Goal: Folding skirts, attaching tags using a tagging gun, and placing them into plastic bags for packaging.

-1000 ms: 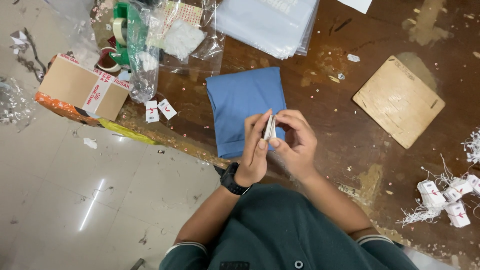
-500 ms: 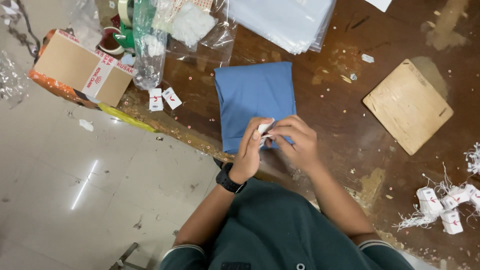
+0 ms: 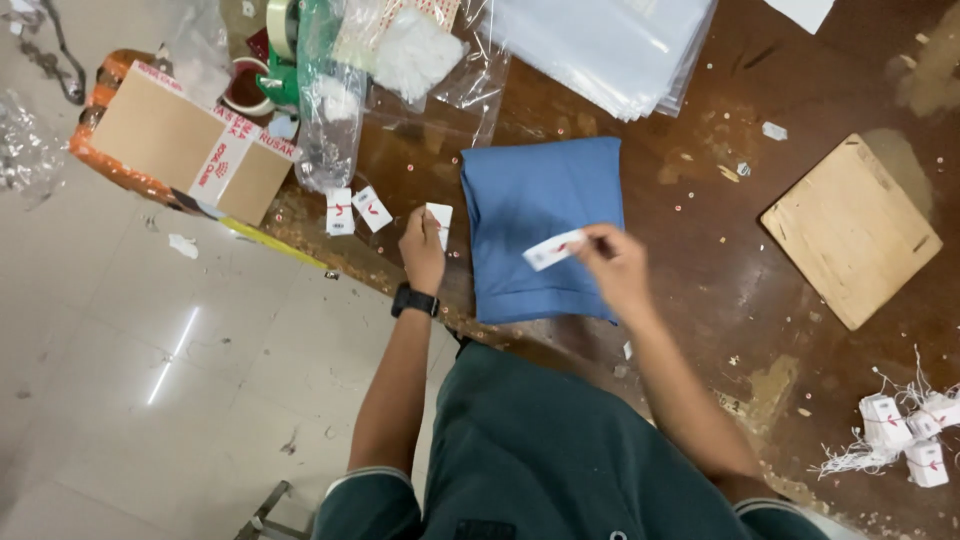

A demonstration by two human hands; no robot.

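A folded blue cloth (image 3: 545, 225) lies on the brown table (image 3: 720, 260). My right hand (image 3: 615, 265) pinches a small white tag (image 3: 553, 250) over the cloth's middle. My left hand (image 3: 422, 250), with a black watch on its wrist, holds another white tag (image 3: 438, 218) just left of the cloth, close to the table's edge. Two more white tags (image 3: 355, 210) lie on the table a little further left.
A square wooden board (image 3: 850, 230) lies at the right. A stack of clear plastic bags (image 3: 600, 50) sits at the back, with tape rolls and crumpled bags (image 3: 330, 70) beside it. A cardboard box (image 3: 190, 145) hangs off the left edge. Tags with strings (image 3: 905, 435) pile at right.
My hands were together over the cloth's near edge holding tags; they have now parted, the left moving left off the cloth with one tag, the right staying over the cloth with another.
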